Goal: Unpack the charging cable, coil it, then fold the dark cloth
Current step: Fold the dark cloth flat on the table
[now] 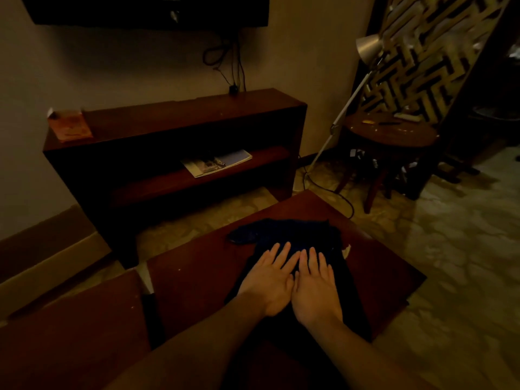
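- On the near worktop (197, 277), the dark cloth (295, 235) lay spread out, its nearer part lost in shadow and under the forearms.
- The left hand (267, 282) and right hand (315, 288) lay flat on the cloth, just beside each other. Each grip was fully open, fingers straight, holding nothing.
- A small pale scrap (346, 250) showed at the cloth's right edge; what it was could not be made out.
- Beyond the worktop, a dark wooden shelf unit (183, 119) stood against the wall. A magazine (216, 163) lay on its inner shelf and an orange packet (70, 126) on its top left corner. The print on both was too dim to read.
- Above, a wall-mounted screen (140, 9) was cut off by the top edge, its logo blurred, with cables (236, 60) hanging below.
- At right, a floor lamp (368, 46) leaned beside a round side table (394, 133) carrying small items too dim to name.
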`<state>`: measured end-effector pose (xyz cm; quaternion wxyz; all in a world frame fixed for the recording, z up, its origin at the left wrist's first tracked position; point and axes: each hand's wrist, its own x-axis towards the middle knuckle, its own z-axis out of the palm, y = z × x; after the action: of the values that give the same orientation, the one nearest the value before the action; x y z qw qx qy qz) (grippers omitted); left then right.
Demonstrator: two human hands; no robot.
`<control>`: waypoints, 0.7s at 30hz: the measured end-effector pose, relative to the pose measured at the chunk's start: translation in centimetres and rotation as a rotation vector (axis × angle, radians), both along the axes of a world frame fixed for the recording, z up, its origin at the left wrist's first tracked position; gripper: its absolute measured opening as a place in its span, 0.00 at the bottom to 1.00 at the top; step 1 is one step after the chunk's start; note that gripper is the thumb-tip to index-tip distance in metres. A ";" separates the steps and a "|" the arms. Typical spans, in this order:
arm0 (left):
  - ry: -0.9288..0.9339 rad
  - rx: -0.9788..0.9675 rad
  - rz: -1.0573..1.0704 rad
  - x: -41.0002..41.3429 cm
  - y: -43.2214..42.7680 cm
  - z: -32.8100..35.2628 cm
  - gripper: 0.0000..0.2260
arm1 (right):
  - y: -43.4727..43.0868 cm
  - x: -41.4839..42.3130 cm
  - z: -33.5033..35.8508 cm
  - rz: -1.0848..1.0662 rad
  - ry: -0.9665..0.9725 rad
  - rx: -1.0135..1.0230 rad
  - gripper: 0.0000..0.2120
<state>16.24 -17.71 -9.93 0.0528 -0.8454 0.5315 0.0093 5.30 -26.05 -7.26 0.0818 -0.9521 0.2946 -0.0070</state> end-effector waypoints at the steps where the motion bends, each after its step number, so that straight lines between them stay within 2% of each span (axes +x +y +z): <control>1: 0.002 -0.020 0.006 0.5 -0.6 0.8 0.29 | -0.5 1.0 0.2 -0.031 -0.001 -0.012 0.30; 4: 0.015 -0.072 0.067 3.8 -1.4 1.1 0.26 | -1.4 4.7 0.5 -0.073 -0.003 -0.029 0.29; 6: 0.017 -0.074 0.098 6.4 -0.1 0.2 0.31 | -0.5 7.2 0.5 -0.043 0.003 -0.022 0.29; 7: 0.015 -0.066 0.129 7.4 1.3 -0.2 0.33 | 0.5 8.4 0.3 -0.007 0.011 -0.018 0.29; 10: 0.098 -0.136 0.317 8.4 5.8 -0.5 0.25 | 3.6 11.3 -0.4 0.124 0.047 -0.016 0.29; 13: 0.008 -0.172 0.431 8.2 9.7 0.6 0.25 | 6.3 14.0 -0.4 0.235 0.035 -0.004 0.29; 17: 0.094 -0.174 0.649 7.4 15.0 0.2 0.24 | 10.9 14.5 -1.2 0.367 0.029 0.048 0.29; 21: 0.118 -0.175 0.676 5.7 16.5 0.7 0.27 | 12.2 12.8 -1.0 0.445 -0.004 0.073 0.28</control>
<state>21.98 -1.20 -9.28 -0.0568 -0.9729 0.2223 0.0297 18.08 -13.80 -8.31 0.1162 -0.9900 0.0772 0.0201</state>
